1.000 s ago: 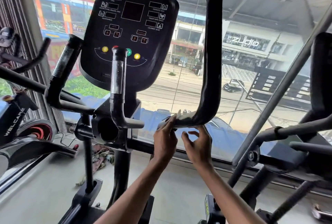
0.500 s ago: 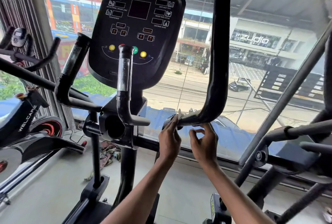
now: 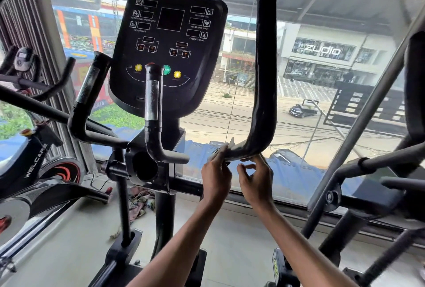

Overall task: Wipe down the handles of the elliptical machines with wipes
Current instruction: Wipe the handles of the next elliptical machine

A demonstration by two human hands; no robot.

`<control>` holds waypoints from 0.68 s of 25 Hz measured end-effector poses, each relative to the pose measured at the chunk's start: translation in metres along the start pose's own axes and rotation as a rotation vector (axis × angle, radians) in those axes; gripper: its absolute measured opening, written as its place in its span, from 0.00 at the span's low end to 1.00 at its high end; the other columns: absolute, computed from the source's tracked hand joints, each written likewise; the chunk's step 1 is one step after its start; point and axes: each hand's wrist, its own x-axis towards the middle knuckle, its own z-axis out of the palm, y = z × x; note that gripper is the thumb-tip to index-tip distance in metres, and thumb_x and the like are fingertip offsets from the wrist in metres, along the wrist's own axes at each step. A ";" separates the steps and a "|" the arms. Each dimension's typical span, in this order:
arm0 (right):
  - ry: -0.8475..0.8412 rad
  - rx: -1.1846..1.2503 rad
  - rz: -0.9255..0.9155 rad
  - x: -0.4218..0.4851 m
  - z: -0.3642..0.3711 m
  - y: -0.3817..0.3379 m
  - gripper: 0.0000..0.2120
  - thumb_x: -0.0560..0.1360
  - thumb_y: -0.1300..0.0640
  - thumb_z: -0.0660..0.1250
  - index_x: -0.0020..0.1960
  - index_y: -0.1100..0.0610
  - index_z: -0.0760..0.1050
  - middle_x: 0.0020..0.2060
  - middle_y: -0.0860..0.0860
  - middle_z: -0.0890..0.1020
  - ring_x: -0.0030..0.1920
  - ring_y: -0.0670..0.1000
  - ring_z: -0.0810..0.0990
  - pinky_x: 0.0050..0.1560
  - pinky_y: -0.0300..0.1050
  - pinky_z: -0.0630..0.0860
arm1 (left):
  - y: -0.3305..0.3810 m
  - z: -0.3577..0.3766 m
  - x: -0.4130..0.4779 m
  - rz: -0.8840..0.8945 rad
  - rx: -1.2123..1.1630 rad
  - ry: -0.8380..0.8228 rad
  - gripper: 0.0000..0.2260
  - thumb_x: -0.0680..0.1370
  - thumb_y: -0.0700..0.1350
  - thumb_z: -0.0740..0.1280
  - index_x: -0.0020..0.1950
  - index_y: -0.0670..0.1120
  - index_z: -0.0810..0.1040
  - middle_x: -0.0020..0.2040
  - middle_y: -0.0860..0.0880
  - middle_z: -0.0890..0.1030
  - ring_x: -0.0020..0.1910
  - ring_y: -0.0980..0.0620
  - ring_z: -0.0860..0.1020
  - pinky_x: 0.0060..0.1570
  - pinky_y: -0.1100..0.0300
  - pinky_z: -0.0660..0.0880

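Your left hand (image 3: 216,173) has stayed at the low bend of the tall black curved handle (image 3: 265,68), fingers pinching a small pale wipe (image 3: 230,146); right hand (image 3: 257,179) fingers hang apart beneath, so wiping has barely moved up

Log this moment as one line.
phase: wiping | left hand: holds wipe on lower bend of tall handle | right hand: fingers at handle underside, grip unclear

The tall handle (image 3: 265,68) looks glossy and smooth, the console (image 3: 202,68) matt black plastic.
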 end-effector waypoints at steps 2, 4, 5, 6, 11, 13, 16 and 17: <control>-0.013 -0.003 0.010 -0.001 -0.001 -0.003 0.10 0.71 0.60 0.66 0.52 0.55 0.80 0.44 0.45 0.82 0.46 0.39 0.80 0.41 0.39 0.76 | -0.005 0.000 -0.001 0.005 0.037 -0.008 0.26 0.78 0.30 0.62 0.71 0.50 0.79 0.52 0.47 0.87 0.45 0.48 0.84 0.41 0.63 0.74; -0.017 -0.007 0.021 -0.001 -0.002 -0.006 0.11 0.71 0.60 0.66 0.53 0.56 0.80 0.45 0.47 0.83 0.47 0.36 0.79 0.44 0.41 0.78 | -0.009 -0.001 0.005 -0.109 0.117 -0.051 0.25 0.79 0.31 0.62 0.72 0.51 0.78 0.51 0.46 0.88 0.46 0.45 0.84 0.40 0.64 0.70; -0.017 -0.007 0.028 -0.002 -0.003 -0.007 0.11 0.71 0.60 0.66 0.53 0.56 0.80 0.45 0.47 0.83 0.47 0.36 0.79 0.44 0.42 0.79 | -0.007 -0.001 0.006 -0.143 0.114 -0.052 0.25 0.79 0.30 0.62 0.72 0.50 0.78 0.52 0.45 0.88 0.47 0.45 0.85 0.42 0.65 0.71; -0.019 -0.007 0.035 -0.001 -0.003 -0.006 0.11 0.72 0.60 0.66 0.53 0.56 0.80 0.45 0.48 0.83 0.47 0.37 0.79 0.44 0.43 0.79 | -0.002 -0.001 0.006 -0.140 0.078 -0.035 0.25 0.78 0.29 0.61 0.71 0.48 0.79 0.54 0.45 0.87 0.48 0.45 0.85 0.43 0.67 0.72; -0.053 -0.009 0.051 -0.003 -0.004 -0.007 0.12 0.73 0.63 0.68 0.55 0.55 0.79 0.46 0.48 0.83 0.47 0.41 0.80 0.45 0.39 0.78 | 0.001 -0.006 -0.003 -0.107 0.076 -0.061 0.25 0.80 0.31 0.61 0.73 0.50 0.77 0.50 0.45 0.88 0.41 0.46 0.83 0.39 0.63 0.72; -0.077 0.008 0.086 -0.003 -0.006 -0.010 0.14 0.72 0.59 0.66 0.57 0.56 0.80 0.48 0.48 0.83 0.48 0.41 0.80 0.44 0.32 0.75 | -0.009 -0.009 0.004 -0.209 0.096 -0.149 0.22 0.81 0.33 0.62 0.71 0.51 0.78 0.50 0.45 0.88 0.44 0.44 0.84 0.41 0.56 0.78; -0.103 0.040 0.171 -0.009 -0.006 -0.006 0.20 0.72 0.58 0.65 0.63 0.56 0.79 0.53 0.47 0.83 0.50 0.45 0.81 0.43 0.27 0.73 | -0.005 -0.023 -0.002 -0.338 -0.098 -0.182 0.17 0.81 0.34 0.63 0.64 0.47 0.83 0.43 0.49 0.86 0.34 0.51 0.79 0.32 0.61 0.73; -0.125 0.059 0.229 -0.014 -0.006 -0.004 0.19 0.73 0.59 0.66 0.64 0.55 0.79 0.55 0.46 0.83 0.51 0.45 0.82 0.44 0.28 0.75 | -0.004 -0.030 -0.009 -0.382 -0.152 -0.185 0.16 0.80 0.33 0.63 0.63 0.45 0.84 0.42 0.49 0.84 0.34 0.52 0.77 0.31 0.62 0.72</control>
